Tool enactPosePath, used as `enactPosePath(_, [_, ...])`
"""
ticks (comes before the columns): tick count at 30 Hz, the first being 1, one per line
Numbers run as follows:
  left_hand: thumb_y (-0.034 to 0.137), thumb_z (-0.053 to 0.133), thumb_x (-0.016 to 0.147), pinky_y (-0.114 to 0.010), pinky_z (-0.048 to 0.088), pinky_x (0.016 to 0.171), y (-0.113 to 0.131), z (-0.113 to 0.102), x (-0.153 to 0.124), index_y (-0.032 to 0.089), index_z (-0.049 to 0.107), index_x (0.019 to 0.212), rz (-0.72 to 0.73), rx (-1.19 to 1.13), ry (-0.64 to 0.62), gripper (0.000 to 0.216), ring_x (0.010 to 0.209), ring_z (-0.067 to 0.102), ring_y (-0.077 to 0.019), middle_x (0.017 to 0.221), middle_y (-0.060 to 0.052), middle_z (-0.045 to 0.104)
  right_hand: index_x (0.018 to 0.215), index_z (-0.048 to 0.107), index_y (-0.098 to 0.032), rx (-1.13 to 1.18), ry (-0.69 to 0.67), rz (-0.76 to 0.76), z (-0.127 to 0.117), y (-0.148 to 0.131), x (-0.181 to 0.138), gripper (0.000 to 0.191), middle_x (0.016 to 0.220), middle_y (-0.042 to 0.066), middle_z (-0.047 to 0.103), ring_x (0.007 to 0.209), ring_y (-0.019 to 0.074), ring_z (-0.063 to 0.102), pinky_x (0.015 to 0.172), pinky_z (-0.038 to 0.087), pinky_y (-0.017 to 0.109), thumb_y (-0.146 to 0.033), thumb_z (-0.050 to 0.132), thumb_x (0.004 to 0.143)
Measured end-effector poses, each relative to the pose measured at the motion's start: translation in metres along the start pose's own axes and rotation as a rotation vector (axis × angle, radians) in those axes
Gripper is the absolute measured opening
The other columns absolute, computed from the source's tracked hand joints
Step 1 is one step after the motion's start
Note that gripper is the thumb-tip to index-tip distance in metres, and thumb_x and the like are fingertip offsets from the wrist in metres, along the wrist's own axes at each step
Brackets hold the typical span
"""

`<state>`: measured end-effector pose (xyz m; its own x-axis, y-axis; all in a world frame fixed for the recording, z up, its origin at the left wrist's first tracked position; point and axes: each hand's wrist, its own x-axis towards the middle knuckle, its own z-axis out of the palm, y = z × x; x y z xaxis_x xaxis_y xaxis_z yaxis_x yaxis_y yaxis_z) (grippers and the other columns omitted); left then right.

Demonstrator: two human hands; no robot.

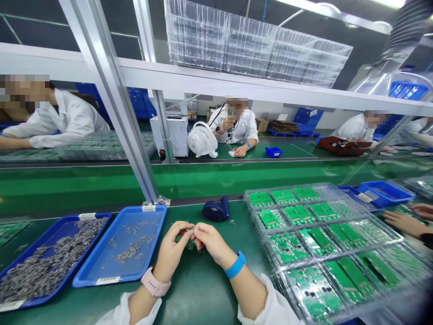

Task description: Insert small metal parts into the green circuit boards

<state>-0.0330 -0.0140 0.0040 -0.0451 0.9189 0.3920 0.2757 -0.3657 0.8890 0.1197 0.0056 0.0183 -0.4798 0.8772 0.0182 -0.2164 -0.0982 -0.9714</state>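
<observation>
Over the green table, my left hand [174, 246] and my right hand [211, 243] meet, fingertips pinched together. Whatever they grip is mostly covered by the fingers; a bit of green with small parts shows beneath them, too hidden to name surely. Left of my hands lies a light blue tray [91, 276] with scattered small metal parts [130, 250]. A darker blue tray [62, 289] beside it is heaped with similar metal parts [30, 275]. On the right stands a clear plastic tray [275, 266] holding several green circuit boards [287, 247].
A small dark blue fan [215, 210] stands just beyond my hands, with a few loose metal parts [232, 222] near it. A metal post [111, 90] rises at left. Blue bins [387, 192] and another person's hands [406, 221] are at far right. Co-workers sit across the line.
</observation>
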Motion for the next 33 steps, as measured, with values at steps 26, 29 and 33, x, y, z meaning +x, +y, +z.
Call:
enactPosePath(26, [0.036,0.063,0.086,-0.035,0.05,0.089,-0.001,-0.003,0.001,0.019,0.067,0.082,0.007,-0.085,-0.044,0.018,0.107,0.056,-0.0231,0.11,-0.01,0.056,0.093,0.065,-0.016,0.318,0.094,0.078,0.004,-0.008,-0.006,0.044,0.073,-0.002,0.062,0.059,0.0072,0.055,0.057,0.04,0.021,-0.036,0.088,0.061])
enactPosePath(29, [0.034,0.061,0.088,-0.036,0.049,0.089,-0.002,0.001,0.002,0.02,0.066,0.088,0.06,-0.029,-0.023,0.015,0.112,0.056,-0.0239,0.114,-0.01,0.057,0.092,0.068,-0.015,0.393,0.096,0.07,0.001,-0.008,-0.005,0.043,0.078,0.0,0.065,0.064,0.0077,0.058,0.062,0.044,0.022,-0.03,0.089,0.058])
enactPosePath(33, [0.031,0.054,0.092,-0.037,0.05,0.09,0.001,0.01,0.003,0.021,0.061,0.103,0.137,0.042,0.013,0.017,0.114,0.057,-0.0232,0.117,-0.011,0.059,0.099,0.071,-0.017,0.429,0.103,0.054,-0.006,-0.014,-0.006,0.041,0.076,-0.001,0.062,0.065,0.0072,0.055,0.061,0.045,0.021,-0.031,0.086,0.064])
